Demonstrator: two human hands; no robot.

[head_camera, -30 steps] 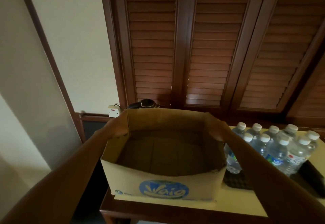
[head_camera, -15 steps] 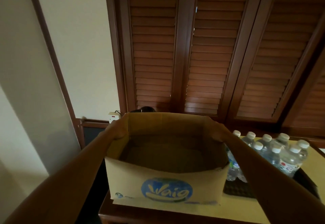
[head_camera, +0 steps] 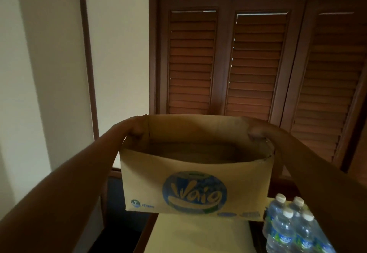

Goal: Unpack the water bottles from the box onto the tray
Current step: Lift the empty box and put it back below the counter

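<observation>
The open cardboard box (head_camera: 195, 185), brown with a blue round "Waig" logo on its front, is held up in the air above the table. My left hand (head_camera: 133, 127) grips the rim of its left wall. My right hand (head_camera: 256, 130) grips the rim of its right wall. What I can see of the box's inside shows no bottles. Several clear water bottles (head_camera: 288, 231) with white caps and blue labels stand together at the lower right, partly behind my right forearm. The tray under them is hidden.
A pale yellow table top (head_camera: 198, 235) with a dark wooden edge lies below the box. Dark louvred wooden shutters (head_camera: 256, 62) fill the wall behind. A cream wall with a wooden strip (head_camera: 88, 54) is at the left.
Both hands have lifted the box off the table and up toward the shutters. The view has tilted upward, so the bottles now sit at the lower right corner.
</observation>
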